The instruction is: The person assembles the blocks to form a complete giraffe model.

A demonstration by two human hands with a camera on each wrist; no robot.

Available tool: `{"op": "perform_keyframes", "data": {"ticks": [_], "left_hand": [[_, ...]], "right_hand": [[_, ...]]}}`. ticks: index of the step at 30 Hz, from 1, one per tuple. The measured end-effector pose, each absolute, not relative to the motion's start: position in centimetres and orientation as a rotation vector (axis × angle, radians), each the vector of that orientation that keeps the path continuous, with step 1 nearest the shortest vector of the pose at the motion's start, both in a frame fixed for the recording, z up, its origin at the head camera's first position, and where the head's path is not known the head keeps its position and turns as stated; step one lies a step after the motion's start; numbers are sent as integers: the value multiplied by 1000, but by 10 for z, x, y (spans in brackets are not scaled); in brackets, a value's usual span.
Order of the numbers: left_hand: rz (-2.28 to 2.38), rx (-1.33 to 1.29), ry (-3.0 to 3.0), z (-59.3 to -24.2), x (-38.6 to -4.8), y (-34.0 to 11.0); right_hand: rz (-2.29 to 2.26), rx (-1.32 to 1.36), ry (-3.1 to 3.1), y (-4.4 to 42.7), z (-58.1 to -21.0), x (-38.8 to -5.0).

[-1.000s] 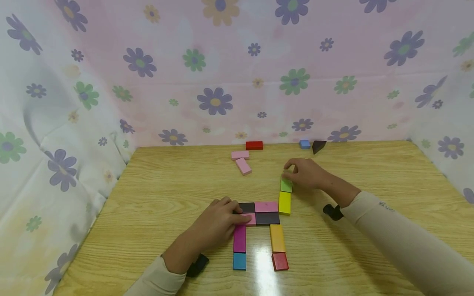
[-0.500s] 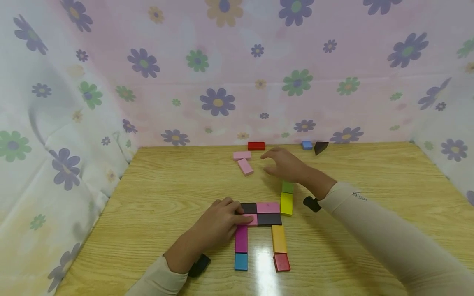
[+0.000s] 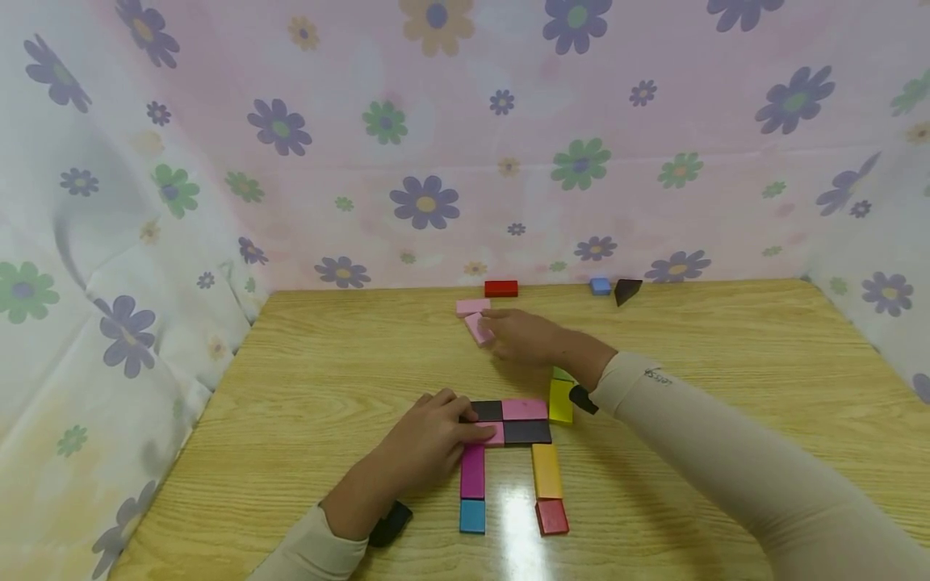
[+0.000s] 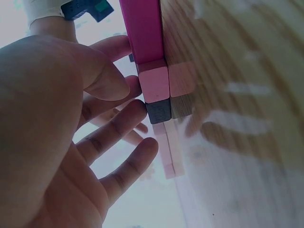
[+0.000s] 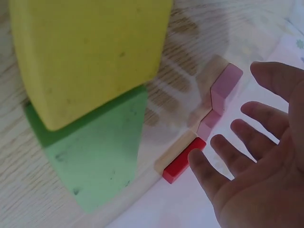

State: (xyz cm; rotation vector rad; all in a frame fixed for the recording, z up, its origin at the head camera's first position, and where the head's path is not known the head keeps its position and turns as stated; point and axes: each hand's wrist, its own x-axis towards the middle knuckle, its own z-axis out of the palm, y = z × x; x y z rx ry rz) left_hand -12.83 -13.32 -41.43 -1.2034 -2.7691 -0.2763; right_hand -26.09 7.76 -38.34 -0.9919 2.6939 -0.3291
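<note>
In the head view, my left hand [image 3: 429, 432] rests on the left end of the block figure, its thumb lying over a pink block [image 3: 496, 434] beside a black block [image 3: 485, 411]. In the left wrist view its fingers are loosely bent, with some tips against the blocks' sides. My right hand [image 3: 526, 337] is at the tilted light pink block [image 3: 477, 328], thumb and fingers spread apart. The right wrist view shows nothing gripped in that hand. Under its wrist are a green block [image 5: 97, 156] and a yellow block [image 3: 561, 401], end to end.
A second light pink block [image 3: 473, 307], a red block [image 3: 501, 288], a small blue block [image 3: 600, 286] and a dark triangular block [image 3: 627, 291] lie toward the table's back edge. Magenta [image 3: 473, 472], orange [image 3: 547, 472], blue [image 3: 472, 516] and red [image 3: 552, 517] blocks form two legs. Flowered cloth surrounds the table.
My right hand let go of the green block and moved left to the tilted light pink block. The left hand has stayed where it was.
</note>
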Motion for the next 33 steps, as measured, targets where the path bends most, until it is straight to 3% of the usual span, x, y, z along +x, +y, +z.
{"op": "perform_keyframes", "data": {"ticks": [33], "left_hand": [[-273,-1199,-2748,-416,-127,-133]], "right_hand": [[-334,-996,2698,78,-389,-262]]}}
